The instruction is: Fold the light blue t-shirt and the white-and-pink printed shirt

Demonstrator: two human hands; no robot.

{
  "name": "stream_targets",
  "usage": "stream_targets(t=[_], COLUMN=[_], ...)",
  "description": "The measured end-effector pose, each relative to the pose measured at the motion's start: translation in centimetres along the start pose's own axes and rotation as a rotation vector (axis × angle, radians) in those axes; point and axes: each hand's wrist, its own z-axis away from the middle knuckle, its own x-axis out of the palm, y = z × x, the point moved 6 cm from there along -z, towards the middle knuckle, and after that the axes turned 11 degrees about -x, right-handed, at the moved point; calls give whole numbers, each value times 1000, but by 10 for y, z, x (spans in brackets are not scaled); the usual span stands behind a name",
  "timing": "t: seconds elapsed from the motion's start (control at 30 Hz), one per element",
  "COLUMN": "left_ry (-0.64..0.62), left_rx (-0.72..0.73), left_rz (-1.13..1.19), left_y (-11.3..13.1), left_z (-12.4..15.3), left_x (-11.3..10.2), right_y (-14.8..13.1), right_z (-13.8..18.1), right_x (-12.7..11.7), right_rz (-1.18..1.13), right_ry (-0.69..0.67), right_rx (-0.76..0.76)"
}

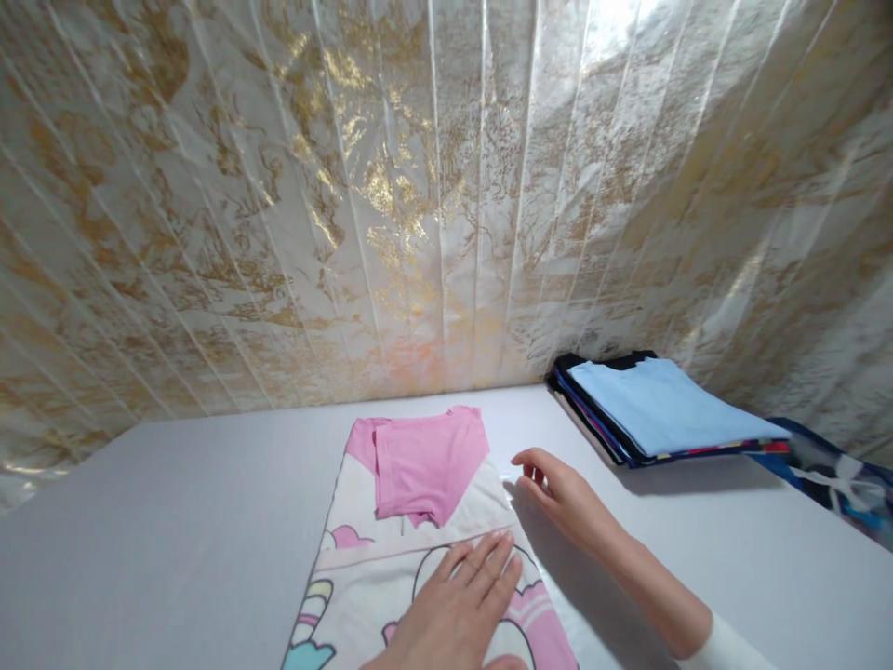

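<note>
A pink and white shirt (pixel 355 498) with a cartoon print lies on the white table in a long, narrow folded shape. Its pink sleeve part (pixel 425 465) is laid across the far end, and a printed section covers the near end. My left hand (pixel 460 596) rests flat on the printed section with its fingers stretched out. Just past the shirt's right edge, my right hand (pixel 554 486) hovers over the table. Its fingers are loosely bent, with a gap to the thumb, and I see nothing in them. The shirt's nearest end runs out of view.
To the right, a stack of folded clothes has a light blue garment (pixel 659 405) on top. Beside it, a dark blue patterned item (pixel 837 475) lies at the right edge. A shiny gold-patterned curtain (pixel 419 205) hangs behind the white table (pixel 174 540).
</note>
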Motion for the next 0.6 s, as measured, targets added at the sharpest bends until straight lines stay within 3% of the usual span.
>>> stream_targets(t=[0.2,0.47,0.6], left_ry=[108,-12,-22], left_rx=[-36,-127,-190], left_rz=[2,139,215], left_y=[1,-5,-10], left_z=[-4,-1,-1], left_x=[-13,-7,-14], right_y=[-11,-10,-5], right_z=[-13,-19,-15], right_x=[14,18,13], right_rz=[240,220,210], right_ry=[-108,-138,-141], right_rx=[61,34,57])
